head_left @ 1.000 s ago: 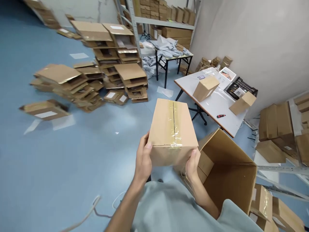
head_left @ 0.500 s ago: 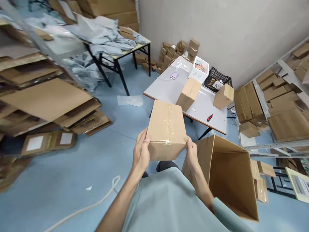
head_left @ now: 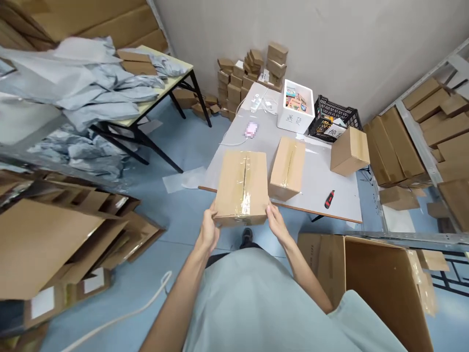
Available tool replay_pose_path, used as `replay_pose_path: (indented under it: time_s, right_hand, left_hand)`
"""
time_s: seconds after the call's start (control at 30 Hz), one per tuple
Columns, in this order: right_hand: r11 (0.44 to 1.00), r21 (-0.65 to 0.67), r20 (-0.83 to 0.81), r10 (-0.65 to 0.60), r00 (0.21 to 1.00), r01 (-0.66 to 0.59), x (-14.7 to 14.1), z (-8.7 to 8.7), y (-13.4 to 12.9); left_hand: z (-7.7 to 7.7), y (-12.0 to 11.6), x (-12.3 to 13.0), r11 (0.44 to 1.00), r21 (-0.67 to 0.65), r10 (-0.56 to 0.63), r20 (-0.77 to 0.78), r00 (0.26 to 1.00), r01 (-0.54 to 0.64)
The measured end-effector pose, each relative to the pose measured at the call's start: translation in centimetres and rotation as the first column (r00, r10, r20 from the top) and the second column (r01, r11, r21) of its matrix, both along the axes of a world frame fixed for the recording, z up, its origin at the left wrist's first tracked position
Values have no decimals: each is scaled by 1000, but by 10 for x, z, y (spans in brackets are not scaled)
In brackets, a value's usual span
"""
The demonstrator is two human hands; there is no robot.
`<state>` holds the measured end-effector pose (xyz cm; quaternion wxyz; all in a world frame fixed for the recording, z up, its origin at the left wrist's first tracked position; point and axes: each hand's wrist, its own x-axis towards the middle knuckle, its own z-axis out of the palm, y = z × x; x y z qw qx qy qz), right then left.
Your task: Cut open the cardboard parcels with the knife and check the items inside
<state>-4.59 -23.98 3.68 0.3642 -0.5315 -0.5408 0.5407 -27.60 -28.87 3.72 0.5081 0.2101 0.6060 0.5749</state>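
Note:
A taped cardboard box [head_left: 242,183] is held level in front of me, over the near edge of the white table [head_left: 249,146]. My left hand [head_left: 207,230] grips its near left corner, while my right hand [head_left: 275,221] clasps the near right corner. Clear tape runs along the seam on its top. Just to its right, a second taped box [head_left: 287,168] stands on the table. Farther right on the tabletop are a third cardboard box [head_left: 350,151] and a red and black tool [head_left: 330,199], perhaps a cutter.
Behind these sit a white foam bin [head_left: 296,107] and a black crate [head_left: 335,117]. A large open carton [head_left: 381,283] is at my right. Flattened cardboard [head_left: 47,244] is stacked at left. A white cable [head_left: 120,318] lies on the floor.
I have come closer to the white table, and the held box has moved from in front of it to over its near edge. Both hands keep their grip.

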Motion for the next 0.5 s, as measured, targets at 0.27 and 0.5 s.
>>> replay_pose_path:
  time_s: [0.27, 0.5]
  right_hand:
    - [980, -61, 103, -180, 978, 187, -47, -58, 40]
    - [930, 67, 400, -356, 845, 360, -62, -79, 87]
  left_hand:
    - [-71, 124, -25, 964, -187, -171, 95, 981, 187]
    - [-117, 191, -17, 943, -163, -276, 96, 956, 289]
